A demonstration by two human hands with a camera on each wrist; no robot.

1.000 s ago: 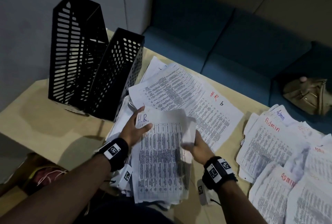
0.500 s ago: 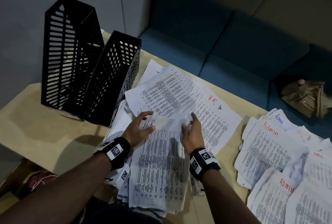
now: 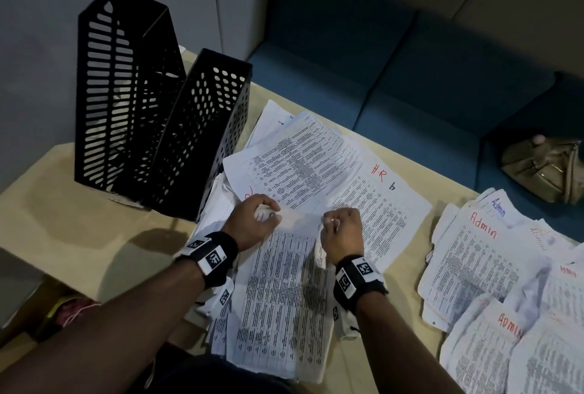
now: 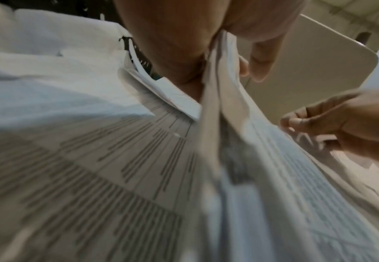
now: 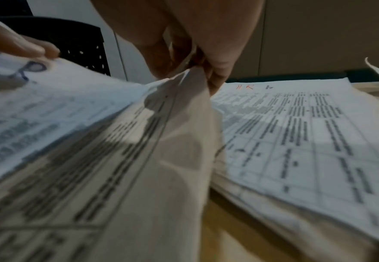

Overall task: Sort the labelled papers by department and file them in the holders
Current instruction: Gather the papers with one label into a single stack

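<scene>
The head camera looks steeply down from above the tan table (image 3: pixel 63 223), facing away from the person, taking in both forearms, two black file holders (image 3: pixel 151 115) at far left and a blue sofa (image 3: pixel 410 62) beyond. The left wrist camera sits low and very close under the left hand (image 4: pixel 179 40), looking along it across the printed sheets (image 4: pixel 94 168). The right wrist camera does likewise beneath the right hand (image 5: pixel 184 35). All three share the held HR stack (image 3: pixel 284 292).
</scene>
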